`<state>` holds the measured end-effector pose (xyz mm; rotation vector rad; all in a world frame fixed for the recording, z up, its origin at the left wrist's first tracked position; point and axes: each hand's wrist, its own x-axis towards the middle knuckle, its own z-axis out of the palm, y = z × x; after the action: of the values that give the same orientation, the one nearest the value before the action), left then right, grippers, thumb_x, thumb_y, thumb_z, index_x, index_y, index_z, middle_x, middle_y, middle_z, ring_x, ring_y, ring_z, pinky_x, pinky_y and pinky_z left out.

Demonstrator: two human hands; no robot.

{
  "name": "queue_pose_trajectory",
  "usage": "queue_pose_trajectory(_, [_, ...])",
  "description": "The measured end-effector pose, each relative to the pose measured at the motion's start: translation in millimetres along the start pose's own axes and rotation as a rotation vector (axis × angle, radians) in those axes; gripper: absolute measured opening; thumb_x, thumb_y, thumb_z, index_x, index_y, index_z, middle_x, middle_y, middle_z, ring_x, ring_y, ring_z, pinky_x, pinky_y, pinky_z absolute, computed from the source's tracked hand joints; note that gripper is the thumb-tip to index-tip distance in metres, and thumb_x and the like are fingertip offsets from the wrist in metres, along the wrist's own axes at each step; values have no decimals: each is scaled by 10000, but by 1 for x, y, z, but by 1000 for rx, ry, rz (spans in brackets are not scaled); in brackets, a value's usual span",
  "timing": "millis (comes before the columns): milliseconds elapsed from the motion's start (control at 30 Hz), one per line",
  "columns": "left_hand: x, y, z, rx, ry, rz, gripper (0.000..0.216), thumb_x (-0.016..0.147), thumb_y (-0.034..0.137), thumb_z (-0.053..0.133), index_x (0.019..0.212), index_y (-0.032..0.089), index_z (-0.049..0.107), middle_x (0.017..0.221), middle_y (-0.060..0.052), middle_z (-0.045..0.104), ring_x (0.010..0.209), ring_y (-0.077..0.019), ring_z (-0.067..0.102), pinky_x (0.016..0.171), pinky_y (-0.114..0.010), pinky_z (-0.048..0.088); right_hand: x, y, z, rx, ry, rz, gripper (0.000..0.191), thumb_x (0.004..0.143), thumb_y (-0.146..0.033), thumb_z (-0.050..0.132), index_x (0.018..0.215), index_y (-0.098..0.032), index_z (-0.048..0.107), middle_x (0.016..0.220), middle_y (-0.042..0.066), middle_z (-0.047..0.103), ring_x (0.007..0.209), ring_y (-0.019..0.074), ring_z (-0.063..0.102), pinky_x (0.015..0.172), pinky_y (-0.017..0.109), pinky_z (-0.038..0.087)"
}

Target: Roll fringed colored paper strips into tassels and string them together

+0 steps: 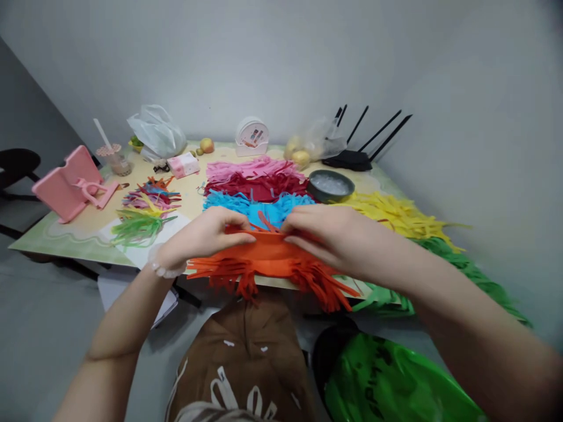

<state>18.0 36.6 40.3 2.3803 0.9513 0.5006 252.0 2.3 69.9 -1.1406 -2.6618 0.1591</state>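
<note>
Over a cream, green-bordered table [74, 241], the left hand [215, 231] and right hand [328, 230] pinched an orange fringed fabric-like sheet [268, 251], thumbs closed against fingers along its upper edge.

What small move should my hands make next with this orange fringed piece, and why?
Perhaps slide the orange piece farther onto the table; the left hand and right hand pinch its upper edge, and its fringe shows beyond the table's near edge.

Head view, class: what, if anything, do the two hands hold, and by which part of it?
The orange fringed piece, by its far edge: the left hand pinches that edge toward the left, the right hand toward the right.
</note>
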Motion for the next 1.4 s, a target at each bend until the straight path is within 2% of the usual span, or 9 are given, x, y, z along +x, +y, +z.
queue_pose_trajectory(100, [4, -3, -3, -121, -42, -41, 308, 888, 390, 596, 699, 149, 615, 618, 35, 563, 574, -97, 470, 565, -221, 349, -5, 14, 0, 280, -2, 94, 111, 881, -286, 614, 862, -180, 641, 767, 7, 656, 662, 146, 562, 619, 245, 381])
queue_pose_trajectory(200, [2, -2, -2, -183, 18, -57, 295, 899, 391, 572, 721, 157, 547, 612, 51, 490, 547, -86, 418, 542, -214, 324, -8, 22, 9, 442, 29, 217, 237, 849, -388, 637, 742, -180, 601, 669, -17, 586, 612, 134, 515, 573, 242, 359])
queue_pose_trajectory(400, [-6, -11, 7, -279, 116, -62, 243, 899, 389, 589, 816, 175, 510, 700, 44, 486, 579, -85, 432, 553, -201, 365, -17, 21, 36, 774, 208, 296, 230, 878, -402, 629, 831, -191, 550, 725, -17, 581, 601, 124, 538, 552, 231, 408])
queue_pose_trajectory(533, [-11, -12, 12, -397, 166, -133, 225, 898, 399, 593, 918, 190, 511, 701, 51, 510, 536, -80, 464, 518, -189, 389, -21, 16, 49, 930, 304, 355, 233, 863, -413, 651, 902, -197, 574, 760, -13, 599, 597, 131, 582, 571, 238, 468])
queue_pose_trajectory(667, [-10, -6, 10, -362, 100, -147, 292, 859, 401, 645, 1036, 169, 628, 908, -19, 654, 720, -123, 575, 622, -202, 440, -23, 12, 54, 882, 329, 382, 228, 867, -416, 647, 874, -197, 584, 761, -3, 603, 629, 137, 577, 575, 232, 454])
queue_pose_trajectory(767, [-7, -3, 9, -347, 22, -175, 242, 856, 387, 643, 853, 147, 671, 758, 7, 633, 642, -107, 526, 603, -205, 406, -25, 11, 52, 817, 250, 341, 216, 901, -403, 601, 842, -201, 554, 718, -3, 606, 616, 141, 576, 561, 229, 436])
queue_pose_trajectory(900, [-6, -1, 9, -377, 28, -216, 341, 843, 360, 650, 604, 148, 531, 572, 49, 496, 514, -72, 402, 530, -201, 336, -27, 12, 46, 671, 248, 320, 249, 920, -392, 567, 772, -193, 550, 682, -2, 594, 597, 135, 534, 564, 231, 410])
queue_pose_trajectory(1100, [-6, 3, 12, -293, 90, -209, 292, 841, 341, 637, 634, 151, 557, 568, 59, 466, 530, -80, 382, 540, -207, 314, -23, 14, 41, 620, 209, 321, 220, 885, -382, 611, 808, -178, 635, 745, 10, 650, 663, 151, 562, 610, 242, 413])
queue_pose_trajectory(1400, [-6, 3, 10, -235, 89, -225, 297, 804, 351, 659, 607, 155, 551, 549, 64, 440, 526, -84, 373, 532, -213, 307, -21, 14, 43, 646, 198, 346, 279, 832, -373, 661, 646, -189, 563, 602, -18, 579, 565, 128, 504, 531, 233, 360])
